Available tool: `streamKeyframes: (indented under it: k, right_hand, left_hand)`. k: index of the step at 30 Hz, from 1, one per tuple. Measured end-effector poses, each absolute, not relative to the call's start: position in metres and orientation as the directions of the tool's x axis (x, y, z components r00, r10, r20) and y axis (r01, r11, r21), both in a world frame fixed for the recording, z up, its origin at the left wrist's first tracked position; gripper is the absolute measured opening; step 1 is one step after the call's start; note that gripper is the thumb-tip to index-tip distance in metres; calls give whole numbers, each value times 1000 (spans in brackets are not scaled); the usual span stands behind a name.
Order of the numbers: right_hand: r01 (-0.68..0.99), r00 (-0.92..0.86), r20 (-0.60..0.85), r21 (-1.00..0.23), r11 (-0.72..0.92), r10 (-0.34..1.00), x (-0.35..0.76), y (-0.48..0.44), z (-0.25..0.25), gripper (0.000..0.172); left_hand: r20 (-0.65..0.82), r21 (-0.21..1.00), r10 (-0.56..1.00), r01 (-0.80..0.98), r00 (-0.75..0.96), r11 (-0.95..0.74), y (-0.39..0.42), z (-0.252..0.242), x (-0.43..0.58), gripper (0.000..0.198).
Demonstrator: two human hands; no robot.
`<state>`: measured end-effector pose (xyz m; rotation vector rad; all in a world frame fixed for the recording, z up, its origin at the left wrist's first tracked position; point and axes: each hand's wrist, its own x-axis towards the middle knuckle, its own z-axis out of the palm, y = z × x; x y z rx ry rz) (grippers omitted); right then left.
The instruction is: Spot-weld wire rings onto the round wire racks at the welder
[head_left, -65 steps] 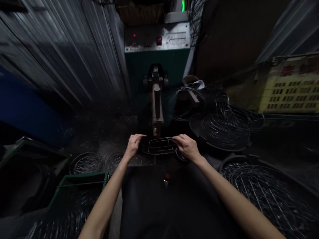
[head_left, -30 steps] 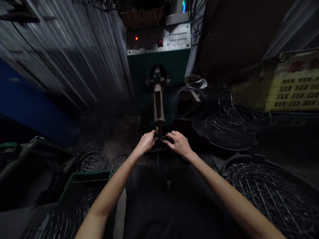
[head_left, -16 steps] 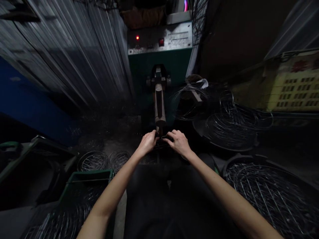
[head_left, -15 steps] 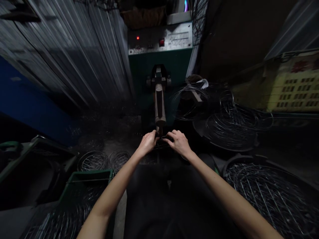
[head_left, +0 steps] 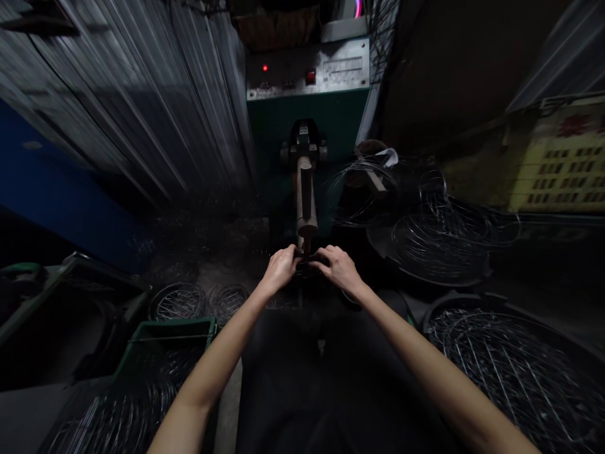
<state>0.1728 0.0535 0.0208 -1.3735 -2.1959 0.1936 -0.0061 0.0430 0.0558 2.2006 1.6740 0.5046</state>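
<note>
The left hand (head_left: 282, 268) and right hand (head_left: 339, 270) pinch a wire frame (head_left: 309, 270) between them, just below the machine arm (head_left: 306, 202), low in mid-view

Since the earlier views, my left hand (head_left: 281, 269) and my right hand (head_left: 340, 270) have closed in from their wide stance at the ends of the wire frame (head_left: 309, 270). They now nearly meet under the tip of the machine's dark arm (head_left: 306, 202), with the frame drawn in beneath it, mostly hidden by my fingers. My view has drifted too: the green crate (head_left: 170, 323) sits higher and further right at lower left.
</note>
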Motion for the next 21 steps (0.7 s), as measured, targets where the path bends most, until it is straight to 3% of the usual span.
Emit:
streamKeyframes:
  k: [7, 21]
  right_hand:
    - [784, -339, 367, -399, 476, 866, 177, 58, 30, 16]
    - [848, -325, 350, -303, 434, 879, 175, 65, 27, 22]
  left_hand:
    - [83, 573, 966, 781, 244, -247, 47, 58, -10, 12]
    - [18, 611, 957, 755, 290, -240, 69, 53, -15, 12]
